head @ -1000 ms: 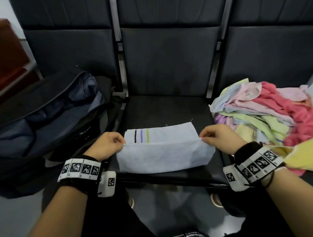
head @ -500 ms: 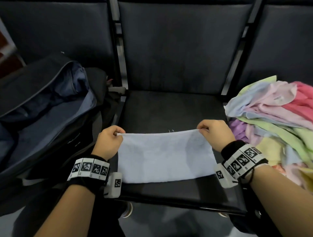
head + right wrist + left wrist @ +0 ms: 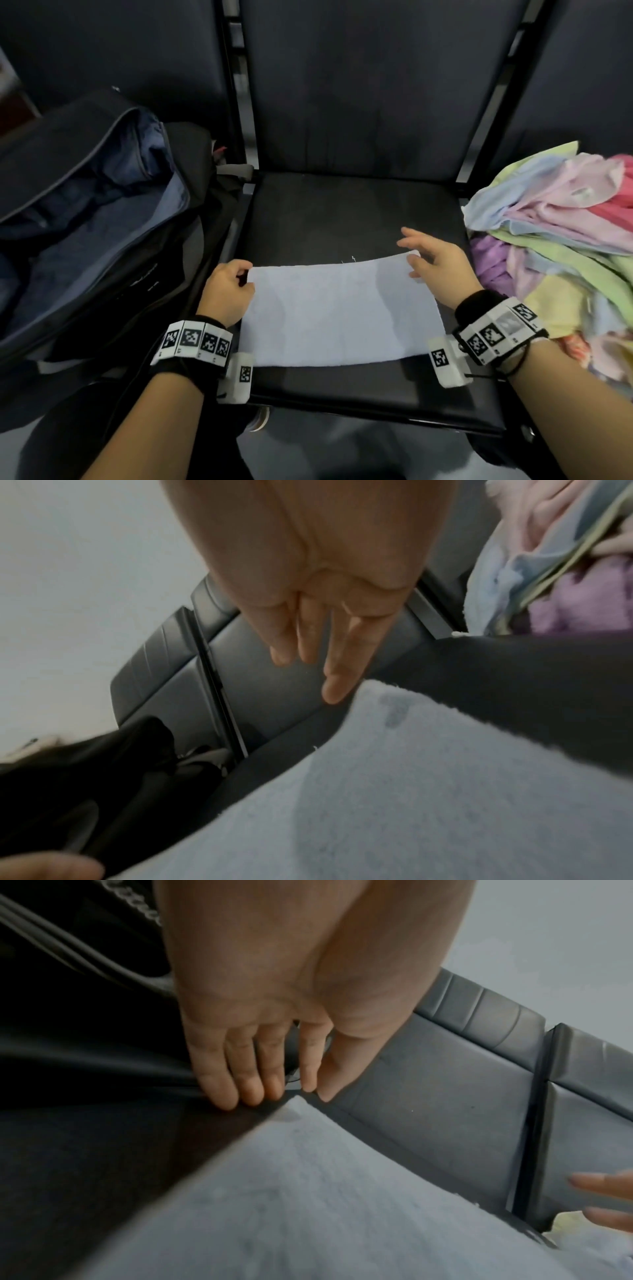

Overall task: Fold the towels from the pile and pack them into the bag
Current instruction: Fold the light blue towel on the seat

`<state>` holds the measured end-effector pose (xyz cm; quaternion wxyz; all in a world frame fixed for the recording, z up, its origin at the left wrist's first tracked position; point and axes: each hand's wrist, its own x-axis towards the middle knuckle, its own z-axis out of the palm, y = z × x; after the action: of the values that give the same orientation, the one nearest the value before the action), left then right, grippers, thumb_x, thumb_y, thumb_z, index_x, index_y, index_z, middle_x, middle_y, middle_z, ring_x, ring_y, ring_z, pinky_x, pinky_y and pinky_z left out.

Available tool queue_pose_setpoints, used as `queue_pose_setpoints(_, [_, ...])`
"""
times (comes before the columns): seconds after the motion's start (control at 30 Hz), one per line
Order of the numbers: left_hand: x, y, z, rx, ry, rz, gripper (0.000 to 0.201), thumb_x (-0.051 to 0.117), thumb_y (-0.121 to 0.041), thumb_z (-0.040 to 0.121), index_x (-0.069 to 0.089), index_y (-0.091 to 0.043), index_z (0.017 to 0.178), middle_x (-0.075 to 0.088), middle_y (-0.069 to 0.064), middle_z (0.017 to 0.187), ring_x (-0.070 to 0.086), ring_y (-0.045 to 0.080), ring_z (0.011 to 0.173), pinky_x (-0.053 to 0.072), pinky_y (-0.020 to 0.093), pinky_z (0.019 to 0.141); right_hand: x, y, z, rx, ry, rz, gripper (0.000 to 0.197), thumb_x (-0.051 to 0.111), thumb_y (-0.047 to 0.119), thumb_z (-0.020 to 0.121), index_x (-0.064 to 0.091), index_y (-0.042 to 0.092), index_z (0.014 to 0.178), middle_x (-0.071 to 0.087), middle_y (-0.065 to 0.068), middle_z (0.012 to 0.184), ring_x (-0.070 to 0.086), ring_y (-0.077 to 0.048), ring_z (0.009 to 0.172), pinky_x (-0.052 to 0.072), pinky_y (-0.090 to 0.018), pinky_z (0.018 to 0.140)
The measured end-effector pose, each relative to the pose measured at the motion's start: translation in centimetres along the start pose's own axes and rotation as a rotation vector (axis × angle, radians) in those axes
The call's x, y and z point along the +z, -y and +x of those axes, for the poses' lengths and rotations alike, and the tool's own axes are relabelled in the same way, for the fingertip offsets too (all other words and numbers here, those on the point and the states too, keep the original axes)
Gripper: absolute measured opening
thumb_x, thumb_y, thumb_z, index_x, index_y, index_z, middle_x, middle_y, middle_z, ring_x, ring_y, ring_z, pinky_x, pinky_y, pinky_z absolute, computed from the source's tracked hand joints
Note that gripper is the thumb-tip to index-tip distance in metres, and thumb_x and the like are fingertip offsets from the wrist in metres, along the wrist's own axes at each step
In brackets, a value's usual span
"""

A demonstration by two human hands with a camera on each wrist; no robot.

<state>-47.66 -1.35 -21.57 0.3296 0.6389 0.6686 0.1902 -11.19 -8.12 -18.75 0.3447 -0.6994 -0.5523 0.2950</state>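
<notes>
A pale blue towel [image 3: 339, 311] lies folded flat on the middle black seat [image 3: 342, 212]. My left hand [image 3: 246, 274] is at its far left corner. In the left wrist view the fingertips [image 3: 253, 1093] hang just past the corner of the towel [image 3: 308, 1191] and hold nothing. My right hand [image 3: 411, 253] hovers with spread fingers over the far right corner. In the right wrist view its straight fingers [image 3: 335, 688] point at the edge of the towel [image 3: 428, 791]. The open dark bag [image 3: 85, 222] sits on the left seat. The pile of pastel towels [image 3: 555, 233] is on the right seat.
Dark seat backs [image 3: 359, 85] rise behind the seats, with metal frame bars [image 3: 236, 102] between them. The grey floor [image 3: 359, 455] shows below the front edge of the seat. The bag's flap is folded back and shows its blue lining [image 3: 113, 236].
Both hands carried the towel's near edge over to the far edge, hiding the striped end. They have now let go; the right hand's fingers have spread open.
</notes>
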Motion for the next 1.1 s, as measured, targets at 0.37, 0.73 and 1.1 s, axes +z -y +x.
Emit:
queue_pose_setpoints(0.37, [0.2, 0.7, -3.7, -0.085, 0.147, 0.165, 0.021, 0.059, -0.009, 0.086, 0.069, -0.022, 0.099, 0.061, 0.009, 0.111, 0.058, 0.021, 0.092, 0.045, 0.028, 0.082, 0.8, -3.7, -5.1, 0.426, -0.005, -0.290, 0.032, 0.070, 0.030, 0.086, 0.066, 0.009, 0.110, 0.067, -0.004, 0.094, 0.059, -0.026, 0.089, 0.040, -0.028, 0.077])
queue_pose_setpoints(0.73, [2.3, -1.2, -4.5, -0.018, 0.206, 0.103, 0.026, 0.062, -0.006, 0.086, 0.073, -0.014, 0.109, 0.062, 0.010, 0.113, 0.061, 0.021, 0.099, 0.043, 0.023, 0.087, -3.1, -3.9, -6.8, 0.530, -0.100, 0.134, 0.017, 0.070, -0.005, 0.078, 0.074, -0.001, 0.094, 0.067, -0.011, 0.080, 0.059, -0.022, 0.070, 0.047, -0.029, 0.065])
queue_pose_setpoints(1.1, [3.1, -3.0, -5.0, 0.048, 0.137, 0.012, 0.025, 0.060, -0.007, 0.088, 0.071, -0.019, 0.107, 0.058, 0.003, 0.107, 0.057, 0.015, 0.094, 0.044, 0.025, 0.086, -3.8, 0.6, -7.7, 0.568, -0.005, 0.393, 0.017, 0.056, -0.002, 0.089, 0.069, -0.002, 0.101, 0.053, -0.006, 0.061, 0.042, -0.011, 0.039, 0.026, -0.016, 0.036])
